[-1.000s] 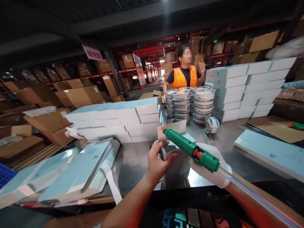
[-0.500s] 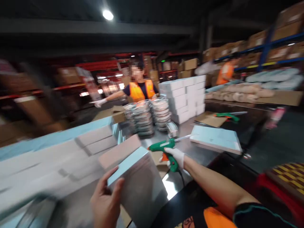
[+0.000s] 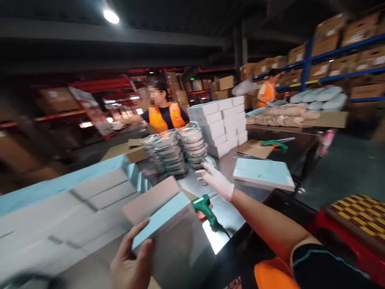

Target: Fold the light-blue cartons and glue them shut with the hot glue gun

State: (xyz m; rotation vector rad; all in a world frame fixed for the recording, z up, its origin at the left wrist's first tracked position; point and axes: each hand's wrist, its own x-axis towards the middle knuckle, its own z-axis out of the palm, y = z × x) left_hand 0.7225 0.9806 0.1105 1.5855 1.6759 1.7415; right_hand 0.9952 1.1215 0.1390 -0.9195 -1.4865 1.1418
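Observation:
My bare left hand (image 3: pixel 132 253) grips the near left edge of a box (image 3: pixel 183 237) with a pale blue side and a raised flap. Thumb and fingers pinch that edge. My right hand (image 3: pixel 215 181), in a white glove, stretches over the metal table with its fingers apart. Just beyond its fingertips is a small round clear item (image 3: pixel 209 161), partly hidden; I cannot tell whether they touch. Below this hand, a green glue gun (image 3: pixel 207 210) lies on the table against the box, its cord trailing toward me.
Stacked white boxes (image 3: pixel 99 204) line the left; more boxes (image 3: pixel 221 124) stand at the back. Stacks of round clear containers (image 3: pixel 170 154) rise between them. A flat blue box (image 3: pixel 263 172) and second glue gun (image 3: pixel 273 143) lie right. Co-workers (image 3: pixel 164 114) stand beyond. A red stool (image 3: pixel 355 224) is lower right.
My right hand has let go of the green glue gun, which now lies on the table, and has moved up toward the round clear item. My left hand still holds the box. The view has shifted right.

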